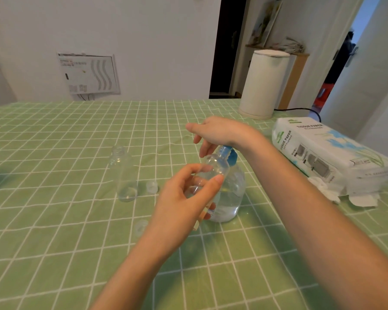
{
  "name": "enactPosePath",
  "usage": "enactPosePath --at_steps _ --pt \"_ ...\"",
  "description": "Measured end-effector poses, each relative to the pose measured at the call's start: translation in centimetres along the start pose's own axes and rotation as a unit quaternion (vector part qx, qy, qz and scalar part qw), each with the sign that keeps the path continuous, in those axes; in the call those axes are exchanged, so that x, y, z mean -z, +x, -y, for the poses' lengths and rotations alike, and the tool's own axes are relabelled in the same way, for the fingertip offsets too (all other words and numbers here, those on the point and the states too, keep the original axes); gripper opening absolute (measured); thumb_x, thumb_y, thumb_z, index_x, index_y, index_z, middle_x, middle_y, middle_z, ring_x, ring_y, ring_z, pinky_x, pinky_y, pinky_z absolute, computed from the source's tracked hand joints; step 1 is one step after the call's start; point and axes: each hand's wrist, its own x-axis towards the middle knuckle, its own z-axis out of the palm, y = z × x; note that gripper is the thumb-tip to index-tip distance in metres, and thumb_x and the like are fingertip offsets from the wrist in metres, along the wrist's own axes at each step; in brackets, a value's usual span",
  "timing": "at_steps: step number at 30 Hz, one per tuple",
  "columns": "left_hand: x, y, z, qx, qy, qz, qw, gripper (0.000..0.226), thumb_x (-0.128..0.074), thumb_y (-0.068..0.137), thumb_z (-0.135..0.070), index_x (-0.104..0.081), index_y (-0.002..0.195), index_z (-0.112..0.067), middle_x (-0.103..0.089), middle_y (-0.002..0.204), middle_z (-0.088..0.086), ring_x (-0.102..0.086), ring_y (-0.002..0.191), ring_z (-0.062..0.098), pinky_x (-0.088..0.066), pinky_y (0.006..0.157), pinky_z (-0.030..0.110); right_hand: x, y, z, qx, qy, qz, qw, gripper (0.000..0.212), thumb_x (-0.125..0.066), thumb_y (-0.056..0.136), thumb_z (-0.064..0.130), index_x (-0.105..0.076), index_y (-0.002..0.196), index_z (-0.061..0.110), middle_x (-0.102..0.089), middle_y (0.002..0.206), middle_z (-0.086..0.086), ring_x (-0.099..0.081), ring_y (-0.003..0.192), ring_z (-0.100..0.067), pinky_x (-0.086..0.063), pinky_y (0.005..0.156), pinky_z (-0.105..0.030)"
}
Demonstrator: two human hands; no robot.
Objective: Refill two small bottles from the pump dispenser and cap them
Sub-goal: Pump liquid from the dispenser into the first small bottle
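On a bench (54, 242) spread with a green checked cloth, an uncapped small bottle (123, 175) stands upright well to the left of the pump dispenser (231, 198). A clear cap (152, 187) lies just beside that bottle's base, between it and the dispenser. A fainter round clear piece (141, 227), seemingly another cap, lies nearer the person, also left of the dispenser. The left hand (179, 204) grips a second small bottle (215, 168), thumb and fingers curled round it, tilting its mouth up against the dispenser's blue pump head (230, 154). The right hand (220, 133) sits over that pump head with its heel on top, fingers loose and holding nothing. Clear liquid fills the lower part of the dispenser. To its right lies a pack of tissue paper (323, 148), and behind the dispenser, at the bench's far edge, stands a white cylindrical appliance (264, 83) with a black cord (300, 109).
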Motion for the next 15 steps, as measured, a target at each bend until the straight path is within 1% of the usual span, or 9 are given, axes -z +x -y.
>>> enactPosePath --at_steps 3,5,7,10,13,15 --pt "0.1 0.0 -0.1 -0.005 0.004 0.001 1.000 0.021 -0.067 0.075 -0.030 -0.066 0.096 -0.024 -0.068 0.080 0.007 -0.061 0.053 0.009 -0.045 0.044 0.015 -0.1 0.1 -0.1 0.005 0.000 -0.015 1.000 0.055 -0.032 0.098 0.052 -0.063 0.110 0.007 -0.071 0.089 -0.007 -0.067 0.096 -0.027 -0.047 0.093 -0.038" --pt "0.0 0.0 -0.3 -0.012 0.003 0.002 1.000 0.026 -0.067 0.072 -0.034 -0.065 0.096 -0.024 -0.068 0.077 0.003 -0.061 0.053 0.008 -0.044 0.043 0.015 0.2 0.1 0.0 0.007 0.002 -0.018 1.000 0.054 -0.034 0.098 0.051 -0.062 0.110 0.007 -0.072 0.089 -0.008 -0.067 0.095 -0.027 -0.048 0.093 -0.038" --pt "0.0 0.1 -0.5 -0.020 0.003 0.004 1.000 0.033 -0.065 0.066 -0.041 -0.066 0.096 -0.026 -0.068 0.079 0.004 -0.061 0.055 0.009 -0.044 0.043 0.014 0.8 0.0 0.3 0.011 0.006 -0.016 1.000 0.054 -0.034 0.098 0.051 -0.062 0.111 0.007 -0.072 0.088 -0.009 -0.068 0.094 -0.027 -0.049 0.093 -0.038" --pt "0.0 0.2 -0.7 -0.027 -0.007 0.006 1.000 0.035 -0.065 0.063 -0.043 -0.066 0.095 -0.028 -0.066 0.083 0.009 -0.061 0.057 0.008 -0.046 0.046 0.015 1.3 0.2 0.7 0.015 -0.014 -0.017 1.000 0.055 -0.033 0.098 0.051 -0.061 0.115 0.006 -0.073 0.091 -0.009 -0.067 0.095 -0.025 -0.048 0.090 -0.037" --pt "0.0 0.2 -0.6 -0.033 -0.001 0.005 0.999 0.036 -0.064 0.062 -0.045 -0.066 0.094 -0.029 -0.067 0.082 0.009 -0.060 0.059 0.008 -0.047 0.047 0.016 1.2 0.2 0.8 0.012 -0.019 -0.010 1.000 0.056 -0.032 0.098 0.052 -0.062 0.113 0.007 -0.073 0.093 -0.009 -0.067 0.097 -0.026 -0.047 0.094 -0.038" --pt "-0.1 0.2 -0.7 -0.029 -0.007 0.004 1.000 0.036 -0.065 0.062 -0.043 -0.066 0.095 -0.027 -0.067 0.082 0.010 -0.060 0.057 0.008 -0.046 0.046 0.015 1.1 0.1 0.7 0.009 -0.015 -0.007 1.000 0.057 -0.032 0.098 0.053 -0.062 0.112 0.007 -0.073 0.093 -0.009 -0.068 0.096 -0.025 -0.047 0.094 -0.038"
